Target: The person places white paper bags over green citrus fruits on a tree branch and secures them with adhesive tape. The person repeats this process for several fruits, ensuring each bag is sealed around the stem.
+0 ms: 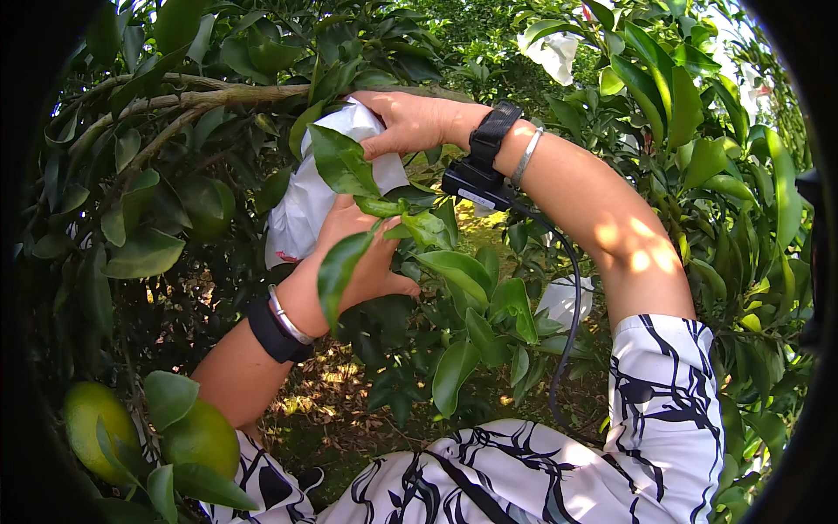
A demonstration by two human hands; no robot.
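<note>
A crumpled white fruit bag [298, 209], apparently paper, hangs among the leaves below a branch, with a small red mark near its lower end. What the bag holds is hidden. My right hand [412, 121] grips its upper end, thumb on the near side and the other fingertips out of sight behind it. Lower down, my left hand [357, 262] lies against the bag's right side with its thumb stretched away. Green leaves [344, 160] cross in front of the bag and of the left fingers, so their grip is partly covered.
A thick branch [242, 95] runs across the upper left. Two green citrus fruits [98, 426] hang at lower left, and another fruit [209, 209] sits in shade. More white bags [566, 301] hang at right. A black cable [576, 301] trails from the right wrist device [478, 180].
</note>
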